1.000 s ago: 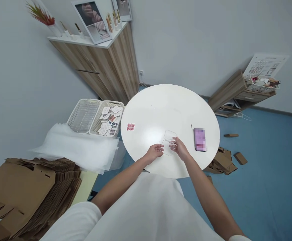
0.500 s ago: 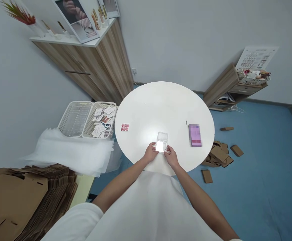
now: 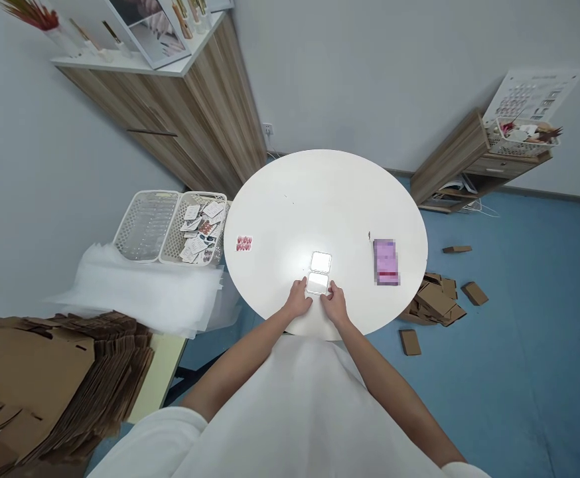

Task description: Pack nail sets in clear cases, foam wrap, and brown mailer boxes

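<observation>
A small clear plastic hinged case (image 3: 319, 271) lies opened flat on the round white table (image 3: 320, 199), near its front edge. My left hand (image 3: 297, 299) touches the case's near left corner, fingers curled against it. My right hand (image 3: 336, 303) holds the near right corner in the same way. A small card of red press-on nails (image 3: 243, 243) lies at the table's left side. A purple box (image 3: 385, 261) rests at the right side.
Two white baskets (image 3: 170, 227) stand left of the table, one with nail cards. White foam sheets (image 3: 141, 295) and stacked flat cardboard boxes (image 3: 56, 378) lie at the left. Wooden cabinets stand behind; cardboard scraps (image 3: 434, 302) litter the blue floor at right.
The clear case was lifted in both hands and is now laid down flat and open on the table. Both hands came closer to the table's front edge.
</observation>
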Demonstrator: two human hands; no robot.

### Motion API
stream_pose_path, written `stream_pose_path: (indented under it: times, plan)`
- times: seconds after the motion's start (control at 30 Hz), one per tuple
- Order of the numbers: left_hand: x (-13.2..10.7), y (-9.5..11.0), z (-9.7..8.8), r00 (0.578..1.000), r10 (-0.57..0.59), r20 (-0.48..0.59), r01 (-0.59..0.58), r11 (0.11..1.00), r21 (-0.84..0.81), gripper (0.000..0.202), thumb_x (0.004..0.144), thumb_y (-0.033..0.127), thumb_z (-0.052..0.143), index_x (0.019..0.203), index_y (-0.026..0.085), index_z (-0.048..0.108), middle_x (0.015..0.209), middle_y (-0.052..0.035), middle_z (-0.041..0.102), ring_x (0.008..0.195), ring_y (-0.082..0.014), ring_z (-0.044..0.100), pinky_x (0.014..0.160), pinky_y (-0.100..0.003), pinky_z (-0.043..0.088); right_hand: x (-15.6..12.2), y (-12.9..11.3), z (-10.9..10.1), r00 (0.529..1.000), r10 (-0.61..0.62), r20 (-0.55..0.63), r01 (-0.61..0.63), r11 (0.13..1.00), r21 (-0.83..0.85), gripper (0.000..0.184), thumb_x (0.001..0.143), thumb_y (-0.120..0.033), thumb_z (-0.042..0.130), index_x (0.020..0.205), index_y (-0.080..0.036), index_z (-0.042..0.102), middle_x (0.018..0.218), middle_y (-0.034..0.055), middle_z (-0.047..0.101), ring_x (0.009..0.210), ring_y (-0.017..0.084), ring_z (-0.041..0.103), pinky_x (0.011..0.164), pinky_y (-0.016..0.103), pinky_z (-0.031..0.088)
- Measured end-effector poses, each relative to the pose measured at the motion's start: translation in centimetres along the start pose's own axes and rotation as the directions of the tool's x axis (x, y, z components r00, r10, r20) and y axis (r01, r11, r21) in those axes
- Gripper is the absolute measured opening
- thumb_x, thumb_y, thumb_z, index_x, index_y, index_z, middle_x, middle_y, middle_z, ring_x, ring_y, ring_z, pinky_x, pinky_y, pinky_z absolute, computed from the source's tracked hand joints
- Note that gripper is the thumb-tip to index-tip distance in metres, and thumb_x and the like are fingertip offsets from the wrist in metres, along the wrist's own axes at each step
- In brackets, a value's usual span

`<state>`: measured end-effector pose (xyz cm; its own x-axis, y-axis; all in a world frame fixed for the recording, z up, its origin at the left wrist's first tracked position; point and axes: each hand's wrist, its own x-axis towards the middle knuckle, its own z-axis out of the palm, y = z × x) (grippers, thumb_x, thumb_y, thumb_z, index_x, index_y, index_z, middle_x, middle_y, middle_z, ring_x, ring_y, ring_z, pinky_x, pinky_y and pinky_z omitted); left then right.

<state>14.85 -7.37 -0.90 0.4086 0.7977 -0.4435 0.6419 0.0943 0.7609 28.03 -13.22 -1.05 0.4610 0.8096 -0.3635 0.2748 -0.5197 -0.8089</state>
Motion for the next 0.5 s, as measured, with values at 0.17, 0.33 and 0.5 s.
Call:
stream_pose_path:
  times: [0.17, 0.33, 0.5]
  plan:
    - [-0.4, -0.4, 0.5, 1.000, 0.013, -0.001, -0.013, 1.000, -0.018, 0.061, 0.062, 0.011, 0.049, 0.121, 0.018, 0.034, 0.108, -0.0092, 0.039, 0.102, -0.0218, 0.039, 0.086, -0.035, 0.036, -0.3, 0.2, 0.0, 0.998, -0.004, 0.070, 0.002, 1.000, 0.028, 0.054, 0.066, -0.024, 0.047, 0.119, -0.018, 0.041, 0.104, 0.0077, 0.046, 0.073, 0.015, 0.050, 0.072, 0.030, 0.043]
    - [-0.8, -0.5, 0.4, 0.999, 0.040, -0.001, -0.040, 0.998, -0.044, 0.066, 0.063, 0.010, 0.049, 0.126, 0.018, 0.030, 0.111, -0.0095, 0.038, 0.105, -0.0217, 0.039, 0.091, -0.036, 0.034, -0.8, -0.1, -0.2, 0.999, 0.010, 0.050, -0.010, 1.000, -0.004, 0.057, 0.068, -0.026, 0.047, 0.123, -0.019, 0.035, 0.105, 0.0082, 0.044, 0.073, 0.014, 0.048, 0.074, 0.031, 0.043]
    - [-1.8, -1.2, -1.5, 0.991, 0.125, -0.042, -0.127, 0.991, -0.030, 0.056, 0.066, 0.010, 0.049, 0.120, 0.017, 0.040, 0.108, -0.0091, 0.044, 0.100, -0.0203, 0.044, 0.090, -0.036, 0.036, -2.4, -1.8, 0.1, 0.997, -0.063, -0.038, 0.065, 0.996, 0.060, 0.049, 0.075, -0.030, 0.041, 0.122, -0.020, 0.033, 0.096, 0.0055, 0.047, 0.062, 0.011, 0.044, 0.065, 0.028, 0.043]
